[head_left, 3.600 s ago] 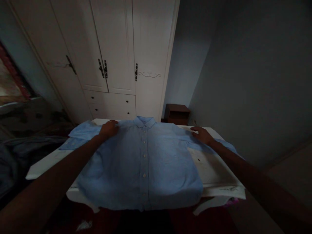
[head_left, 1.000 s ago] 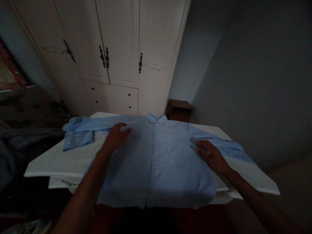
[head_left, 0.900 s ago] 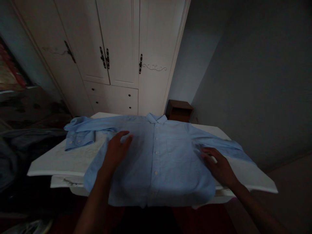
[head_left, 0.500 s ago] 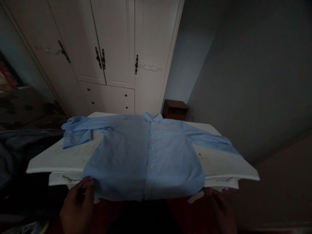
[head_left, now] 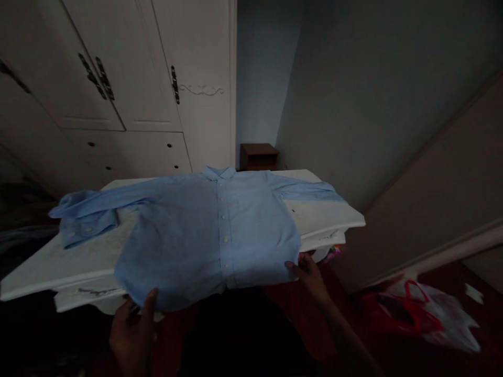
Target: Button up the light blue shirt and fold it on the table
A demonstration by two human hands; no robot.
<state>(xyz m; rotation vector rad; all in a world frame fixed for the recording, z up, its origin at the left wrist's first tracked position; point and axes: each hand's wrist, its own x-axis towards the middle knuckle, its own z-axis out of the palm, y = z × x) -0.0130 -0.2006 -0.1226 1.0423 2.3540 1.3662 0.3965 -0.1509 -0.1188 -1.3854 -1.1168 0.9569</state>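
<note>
Both hands have come back from the shirt's chest to its near hem. The shirt [head_left: 204, 230], light blue and buttoned, lies front-up on the white table [head_left: 326, 214] with its sleeves spread left and right. The left hand [head_left: 131, 330] pinches the near-left corner, thumb on top. The right hand [head_left: 308, 272] touches the near-right corner, though I cannot tell whether it grips. Matching holds at both corners would likely keep the hem level and the cloth smooth.

Fingers of my left hand [head_left: 131, 335] and right hand [head_left: 310, 275] lie hidden beneath the blue shirt [head_left: 208, 235] hem; too dim to judge either grip.
</note>
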